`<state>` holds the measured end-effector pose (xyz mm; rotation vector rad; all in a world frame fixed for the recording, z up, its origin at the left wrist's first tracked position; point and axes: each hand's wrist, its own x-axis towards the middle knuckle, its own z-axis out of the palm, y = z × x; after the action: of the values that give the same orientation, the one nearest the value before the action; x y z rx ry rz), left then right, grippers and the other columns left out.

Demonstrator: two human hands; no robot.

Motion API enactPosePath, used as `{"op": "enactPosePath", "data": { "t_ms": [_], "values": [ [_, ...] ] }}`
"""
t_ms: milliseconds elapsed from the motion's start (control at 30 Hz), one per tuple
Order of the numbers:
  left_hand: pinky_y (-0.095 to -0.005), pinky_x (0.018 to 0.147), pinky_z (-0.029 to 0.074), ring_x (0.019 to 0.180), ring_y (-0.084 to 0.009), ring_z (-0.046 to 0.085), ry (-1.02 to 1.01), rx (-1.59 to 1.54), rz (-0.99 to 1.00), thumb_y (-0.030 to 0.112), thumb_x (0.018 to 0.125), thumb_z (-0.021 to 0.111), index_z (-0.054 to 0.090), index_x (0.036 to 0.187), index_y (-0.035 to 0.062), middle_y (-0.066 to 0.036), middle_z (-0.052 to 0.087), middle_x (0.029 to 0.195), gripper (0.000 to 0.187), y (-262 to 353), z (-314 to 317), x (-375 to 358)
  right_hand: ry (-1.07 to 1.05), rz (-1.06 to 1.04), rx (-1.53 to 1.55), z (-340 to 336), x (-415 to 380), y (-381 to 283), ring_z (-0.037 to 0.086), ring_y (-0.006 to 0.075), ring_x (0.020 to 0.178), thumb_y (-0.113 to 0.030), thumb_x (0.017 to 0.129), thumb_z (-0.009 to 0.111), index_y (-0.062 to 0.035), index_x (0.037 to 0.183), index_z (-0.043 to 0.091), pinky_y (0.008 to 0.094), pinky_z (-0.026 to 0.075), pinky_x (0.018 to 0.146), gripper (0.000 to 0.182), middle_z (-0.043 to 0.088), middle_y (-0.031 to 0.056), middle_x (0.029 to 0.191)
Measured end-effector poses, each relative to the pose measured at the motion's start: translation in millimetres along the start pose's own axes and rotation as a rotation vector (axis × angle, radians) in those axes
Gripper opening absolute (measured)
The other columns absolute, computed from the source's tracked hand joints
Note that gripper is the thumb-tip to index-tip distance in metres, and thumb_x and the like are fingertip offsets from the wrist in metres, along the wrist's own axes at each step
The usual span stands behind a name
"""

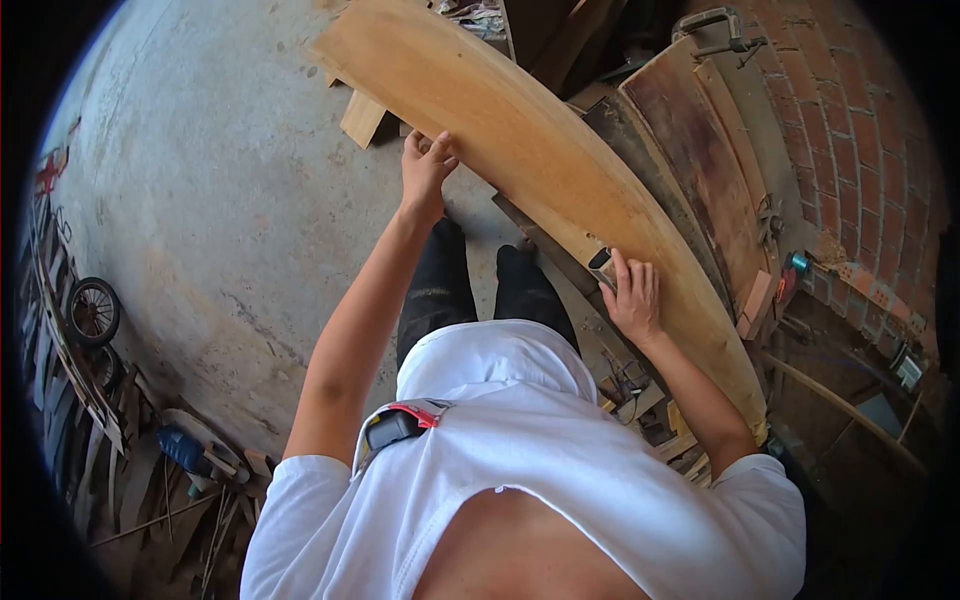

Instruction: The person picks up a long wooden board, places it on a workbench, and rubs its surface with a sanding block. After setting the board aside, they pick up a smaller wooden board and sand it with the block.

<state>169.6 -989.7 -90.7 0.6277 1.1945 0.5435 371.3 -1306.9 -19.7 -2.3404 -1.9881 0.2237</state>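
A long, pale wooden board stretches diagonally in front of me, from the upper left to the lower right. My left hand grips its near edge, fingers and thumb at the rim. Farther down the same edge, my right hand is closed over a small hand plane with a black front knob and a metal body. The plane rests at the board's near edge, partly covered by my fingers. A few small shavings lie just ahead of it.
Dark-stained boards lean beyond the workpiece, with a metal clamp above them near a brick wall. Wood scraps lie below the board. At left are a small wheel and stacked strips on the concrete floor.
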Motion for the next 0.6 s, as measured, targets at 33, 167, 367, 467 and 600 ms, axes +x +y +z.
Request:
{"op": "enactPosePath", "data": {
  "t_ms": [33,167,367,467,600],
  "values": [
    [-0.0331,0.085,0.050,0.092,-0.0139,0.059,0.033,-0.021,0.009,0.027,0.097,0.061,0.048,0.131,0.0062,-0.005,0.061,0.110,0.042,-7.1,-0.4,2.7,0.040,0.009,0.008,5.9,13.0,-7.0,0.050,0.0347,0.092,-0.028,0.081,0.072,-0.0103,0.145,0.040,0.0484,0.042,0.080,0.073,0.049,0.0143,0.107],
    [-0.0336,0.085,0.051,0.086,-0.0115,0.060,-0.003,-0.058,0.057,0.020,0.096,0.063,0.056,0.110,0.0097,-0.001,0.062,0.098,0.018,-22.3,-8.0,8.8,0.207,0.071,0.092,22.6,147.9,-77.6,0.053,0.0321,0.098,-0.025,0.084,0.070,-0.0081,0.139,0.045,0.0472,0.043,0.082,0.063,0.053,0.0125,0.106],
    [-0.0361,0.087,0.050,0.089,-0.0138,0.062,0.095,0.036,0.101,0.022,0.098,0.060,0.058,0.112,0.0124,0.000,0.064,0.106,0.017,-17.0,2.0,1.6,0.292,0.044,0.145,17.9,73.2,-25.9,0.053,0.0312,0.096,-0.028,0.084,0.070,-0.0147,0.140,0.046,0.0472,0.043,0.082,0.062,0.052,0.0109,0.104],
    [-0.0361,0.085,0.051,0.093,-0.0170,0.063,0.096,0.039,0.113,0.023,0.099,0.058,0.056,0.120,0.0126,-0.001,0.064,0.110,0.024,-26.2,-9.0,17.5,0.154,0.322,0.014,-14.6,-88.8,38.4,0.051,0.0333,0.094,-0.024,0.083,0.072,-0.0104,0.142,0.044,0.0467,0.043,0.081,0.067,0.051,0.0130,0.105],
    [-0.0362,0.086,0.048,0.109,-0.0194,0.059,0.198,0.029,0.121,0.029,0.098,0.059,0.052,0.125,0.0115,-0.003,0.062,0.116,0.033,-28.5,9.0,8.7,0.158,0.644,-0.144,-30.3,-238.9,96.0,0.051,0.0351,0.092,-0.023,0.084,0.069,-0.0085,0.143,0.042,0.0468,0.042,0.078,0.066,0.051,0.0142,0.104]
  ]
}}
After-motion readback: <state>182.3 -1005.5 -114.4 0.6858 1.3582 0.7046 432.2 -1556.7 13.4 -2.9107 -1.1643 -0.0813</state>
